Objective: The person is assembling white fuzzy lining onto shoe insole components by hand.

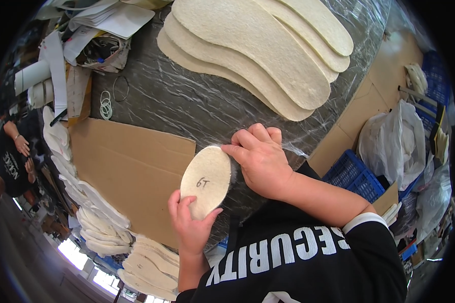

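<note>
Plastic-covered tabletop is stretching beyond both hands; half-closed left hand is holding the oval pad; curled right hand is touching its rim, pinch unclear; slack grip could be dropping it.

Bright windows shine beyond a plastic-covered dark table.

The dark surface, covered in wrinkled clear plastic, carries a brown cardboard sheet. Beyond the sheet and to its right lie fanned cream insoles; just past its far edge, pale green bands; beyond its far left corner, papers.
</note>
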Demonstrator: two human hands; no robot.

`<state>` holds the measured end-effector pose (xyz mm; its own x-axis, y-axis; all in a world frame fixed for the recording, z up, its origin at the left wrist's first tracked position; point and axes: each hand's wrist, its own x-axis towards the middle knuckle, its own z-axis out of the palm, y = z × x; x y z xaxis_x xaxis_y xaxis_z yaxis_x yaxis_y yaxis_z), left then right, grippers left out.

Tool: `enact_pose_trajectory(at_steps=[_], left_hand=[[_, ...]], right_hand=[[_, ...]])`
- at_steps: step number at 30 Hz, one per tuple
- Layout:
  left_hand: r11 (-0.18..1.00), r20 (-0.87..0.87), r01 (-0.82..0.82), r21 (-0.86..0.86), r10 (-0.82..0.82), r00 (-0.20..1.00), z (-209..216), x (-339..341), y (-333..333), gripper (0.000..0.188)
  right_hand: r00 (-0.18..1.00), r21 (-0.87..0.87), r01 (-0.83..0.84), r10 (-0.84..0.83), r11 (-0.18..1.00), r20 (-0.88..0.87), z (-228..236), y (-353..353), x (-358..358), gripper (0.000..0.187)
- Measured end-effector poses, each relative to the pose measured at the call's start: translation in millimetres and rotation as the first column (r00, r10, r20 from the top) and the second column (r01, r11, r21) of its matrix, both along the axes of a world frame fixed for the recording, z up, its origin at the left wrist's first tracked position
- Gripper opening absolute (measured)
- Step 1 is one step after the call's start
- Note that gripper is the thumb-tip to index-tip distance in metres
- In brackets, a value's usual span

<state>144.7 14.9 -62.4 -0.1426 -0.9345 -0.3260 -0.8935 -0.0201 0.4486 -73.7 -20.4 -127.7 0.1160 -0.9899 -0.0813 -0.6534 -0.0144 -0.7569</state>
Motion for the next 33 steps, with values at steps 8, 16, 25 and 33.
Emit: enact_pose_trajectory(at_steps=[8, 16, 25, 33], left_hand=[[1.000, 0.041, -0.013, 0.015, 0.013, 0.999, -2.6, -1.8, 0.5, 0.064], [0.997, 0.083, 0.061, -0.052, -0.057, 0.995, -8.1, -2.1, 2.3, 0.064], [0.976, 0.104, 0.188, -0.110, -0.177, 0.979, -8.0, -15.6, 6.6, 0.063], [0.973, -0.029, 0.203, -0.106, -0.207, 0.978, -12.7, -22.2, 9.2, 0.061]], right_hand=[[1.000, -0.005, -0.007, 0.007, 1.000, 0.000, -1.1, 1.1, 1.4, 0.029], [1.000, 0.001, -0.006, 0.006, 1.000, 0.000, -0.2, 1.2, -0.3, 0.031], [0.999, -0.023, 0.001, -0.002, 1.000, -0.040, 12.3, 16.7, -20.0, 0.039], [0.987, -0.102, -0.017, 0.000, 0.995, -0.162, 0.9, 38.2, -30.9, 0.043]])
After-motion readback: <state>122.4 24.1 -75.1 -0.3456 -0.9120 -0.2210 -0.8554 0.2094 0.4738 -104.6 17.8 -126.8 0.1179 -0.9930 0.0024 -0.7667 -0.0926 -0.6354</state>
